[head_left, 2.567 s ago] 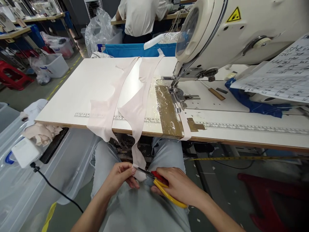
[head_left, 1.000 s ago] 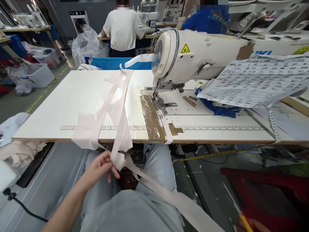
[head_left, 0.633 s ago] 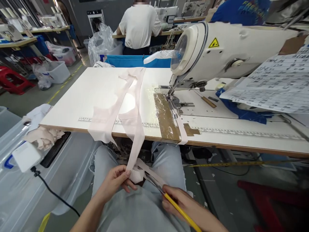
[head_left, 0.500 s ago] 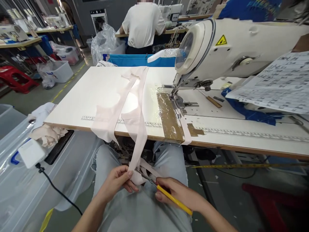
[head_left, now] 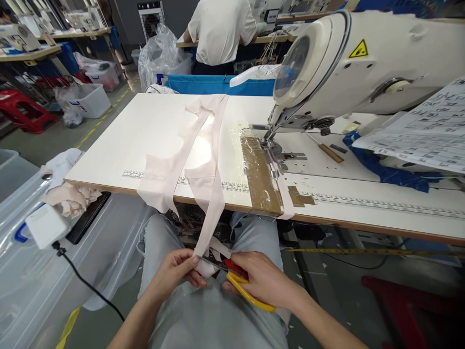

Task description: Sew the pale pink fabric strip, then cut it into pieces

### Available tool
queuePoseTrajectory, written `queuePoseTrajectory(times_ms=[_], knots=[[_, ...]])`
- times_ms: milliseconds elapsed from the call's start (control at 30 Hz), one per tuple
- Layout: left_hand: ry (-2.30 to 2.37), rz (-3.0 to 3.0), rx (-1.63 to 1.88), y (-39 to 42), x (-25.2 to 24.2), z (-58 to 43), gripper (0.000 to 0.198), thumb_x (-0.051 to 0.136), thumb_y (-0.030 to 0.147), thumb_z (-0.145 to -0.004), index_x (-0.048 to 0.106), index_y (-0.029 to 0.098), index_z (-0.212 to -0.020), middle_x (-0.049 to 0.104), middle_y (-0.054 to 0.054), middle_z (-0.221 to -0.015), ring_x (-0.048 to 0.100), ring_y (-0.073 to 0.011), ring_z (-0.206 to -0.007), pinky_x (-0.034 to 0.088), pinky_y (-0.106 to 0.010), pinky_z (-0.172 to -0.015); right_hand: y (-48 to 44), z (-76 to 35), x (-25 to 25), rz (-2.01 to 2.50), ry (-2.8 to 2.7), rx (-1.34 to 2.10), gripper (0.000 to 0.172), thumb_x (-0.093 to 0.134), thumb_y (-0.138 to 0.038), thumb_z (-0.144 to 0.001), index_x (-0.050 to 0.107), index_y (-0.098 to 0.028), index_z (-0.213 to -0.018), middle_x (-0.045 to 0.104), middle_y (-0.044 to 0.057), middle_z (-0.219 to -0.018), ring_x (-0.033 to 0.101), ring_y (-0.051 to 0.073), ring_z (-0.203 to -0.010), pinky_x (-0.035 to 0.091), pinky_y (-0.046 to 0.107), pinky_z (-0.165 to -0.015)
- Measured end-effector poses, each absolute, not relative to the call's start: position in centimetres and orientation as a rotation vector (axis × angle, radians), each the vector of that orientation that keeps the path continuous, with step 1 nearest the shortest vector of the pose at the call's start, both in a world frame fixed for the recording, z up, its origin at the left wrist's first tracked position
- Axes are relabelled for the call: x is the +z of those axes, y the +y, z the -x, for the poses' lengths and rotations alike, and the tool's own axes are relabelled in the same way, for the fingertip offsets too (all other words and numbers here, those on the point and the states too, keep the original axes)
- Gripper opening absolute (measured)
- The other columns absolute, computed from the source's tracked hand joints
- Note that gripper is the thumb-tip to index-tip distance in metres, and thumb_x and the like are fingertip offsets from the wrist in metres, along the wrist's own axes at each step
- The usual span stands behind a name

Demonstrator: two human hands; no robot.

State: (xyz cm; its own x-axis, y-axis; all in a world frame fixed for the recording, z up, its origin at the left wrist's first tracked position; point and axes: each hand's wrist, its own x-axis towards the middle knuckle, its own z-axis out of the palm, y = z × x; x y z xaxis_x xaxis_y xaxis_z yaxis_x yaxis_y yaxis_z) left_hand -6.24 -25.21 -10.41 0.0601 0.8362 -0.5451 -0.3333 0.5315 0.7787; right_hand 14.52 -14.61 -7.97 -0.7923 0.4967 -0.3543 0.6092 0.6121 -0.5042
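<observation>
A pale pink fabric strip hangs from the white sewing table down into my lap. My left hand is closed in a pinch on the strip's lower end. My right hand grips scissors with red and yellow handles. Their blades point left and meet the strip right beside my left fingers. A second, wider pink piece lies flat on the table and droops over its front edge.
A white sewing machine stands at the right, with a taped patch before its needle. Papers lie at the far right. A clear bin with cloth scraps stands at my left. A person in a white shirt sits beyond the table.
My right hand came back from the lower right with the scissors and brought the blades up to the strip at my left fingers. My left hand kept hold of the strip.
</observation>
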Motion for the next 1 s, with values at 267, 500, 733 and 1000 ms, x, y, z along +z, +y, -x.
queuePoseTrajectory(times_ms=[267, 500, 733, 1000], knots=[[1.186, -0.520, 0.945, -25.1, -10.5, 6.4, 0.047, 0.070, 0.058, -0.073, 0.065, 0.011, -0.078, 0.071, -0.007, -0.061, 0.068, -0.0152, -0.056, 0.050, -0.020, -0.054, -14.6, -14.6, -8.6, -0.891, 2.702, -0.890, 0.045, 0.066, -0.053, -0.078, 0.040, -0.021, -0.060, 0.051, -0.002, -0.058, 0.048, 0.015, -0.051, 0.021, 0.025, -0.048], [1.213, -0.559, 0.895, -25.3, -11.1, 6.0, 0.046, 0.064, 0.058, -0.077, 0.062, 0.012, -0.075, 0.070, -0.008, -0.060, 0.067, -0.0172, -0.057, 0.050, -0.023, -0.057, -14.8, -14.2, -9.7, -0.937, 2.726, -0.919, 0.045, 0.066, -0.050, -0.079, 0.037, -0.022, -0.059, 0.049, -0.003, -0.055, 0.048, 0.015, -0.050, 0.021, 0.025, -0.049], [1.837, -1.104, 1.098, -23.1, -10.5, 7.6, 0.044, 0.055, 0.050, -0.085, 0.058, 0.018, -0.116, 0.064, -0.011, -0.104, 0.061, -0.0192, -0.077, 0.050, -0.031, -0.068, -16.2, -16.6, -10.2, -1.134, 2.675, -1.191, 0.041, 0.057, -0.046, -0.081, 0.028, -0.023, -0.063, 0.045, -0.004, -0.060, 0.042, 0.014, -0.054, 0.028, 0.023, -0.051], [1.897, -1.138, 1.057, -19.5, -13.7, 8.3, 0.032, 0.044, 0.046, -0.089, 0.060, 0.020, -0.080, 0.062, -0.004, -0.072, 0.061, -0.0195, -0.071, 0.048, -0.027, -0.065, -17.8, -19.9, -10.7, -1.399, 2.670, -1.313, 0.039, 0.051, -0.046, -0.084, 0.026, -0.024, -0.065, 0.040, -0.005, -0.060, 0.038, 0.013, -0.055, 0.031, 0.022, -0.051]])
